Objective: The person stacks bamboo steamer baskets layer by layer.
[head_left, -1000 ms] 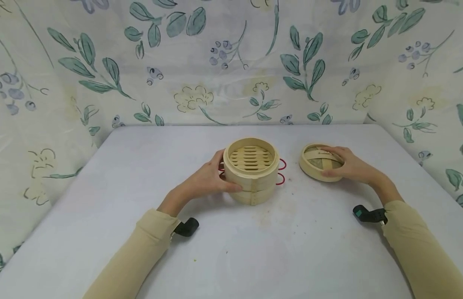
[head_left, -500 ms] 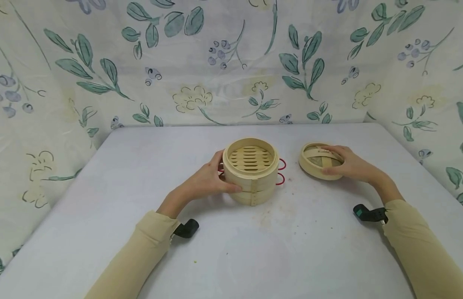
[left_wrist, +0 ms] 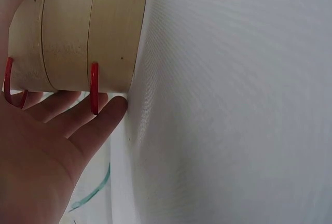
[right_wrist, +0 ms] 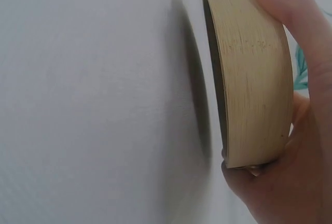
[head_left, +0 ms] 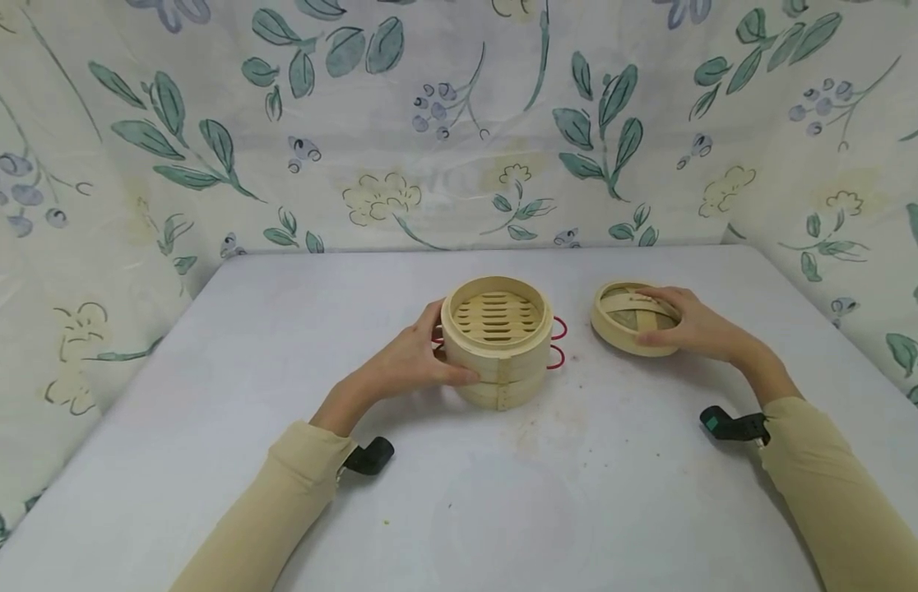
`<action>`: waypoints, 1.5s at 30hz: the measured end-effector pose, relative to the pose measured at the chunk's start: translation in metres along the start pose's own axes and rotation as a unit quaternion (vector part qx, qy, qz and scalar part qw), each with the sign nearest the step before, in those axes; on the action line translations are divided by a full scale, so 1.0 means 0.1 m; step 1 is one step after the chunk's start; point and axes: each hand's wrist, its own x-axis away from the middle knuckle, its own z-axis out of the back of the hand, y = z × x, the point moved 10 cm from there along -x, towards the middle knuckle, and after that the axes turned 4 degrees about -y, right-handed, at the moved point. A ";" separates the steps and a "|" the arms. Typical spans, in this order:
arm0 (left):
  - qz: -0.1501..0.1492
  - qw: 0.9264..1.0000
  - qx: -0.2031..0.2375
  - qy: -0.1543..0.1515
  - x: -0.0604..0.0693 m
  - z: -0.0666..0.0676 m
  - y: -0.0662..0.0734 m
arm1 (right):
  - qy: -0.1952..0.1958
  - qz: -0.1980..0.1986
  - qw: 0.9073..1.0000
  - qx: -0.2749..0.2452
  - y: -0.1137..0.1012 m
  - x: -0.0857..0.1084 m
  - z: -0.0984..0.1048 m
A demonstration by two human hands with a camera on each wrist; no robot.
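Note:
A two-tier bamboo steamer [head_left: 496, 374] stands upright near the middle of the table, its top uncovered and the slatted floor showing. My left hand [head_left: 410, 353] holds its left side, thumb across the front and fingers round the back. In the left wrist view the fingers of that hand [left_wrist: 46, 146] spread along the steamer wall [left_wrist: 67, 32], beside red loops. To the right, my right hand [head_left: 699, 326] grips the round bamboo lid [head_left: 614, 330] by its edge. The right wrist view shows a narrow shadowed gap between the lid's rim [right_wrist: 254, 79] and the table.
The white tabletop [head_left: 496, 510] has small crumbs and faint brown stains near the steamer. Red loop handles [head_left: 558, 328] stick out on the steamer's right side. A floral-patterned sheet [head_left: 459, 123] rises behind the table and along its sides.
The lid has risen very slightly in my right hand and shifted a touch leftward. My left hand and the steamer have kept their places.

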 end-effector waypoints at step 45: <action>-0.004 1.000 -0.001 -0.005 0.00 0.00 0.00 | 0.026 0.005 0.999 0.030 -0.23 -0.03 0.04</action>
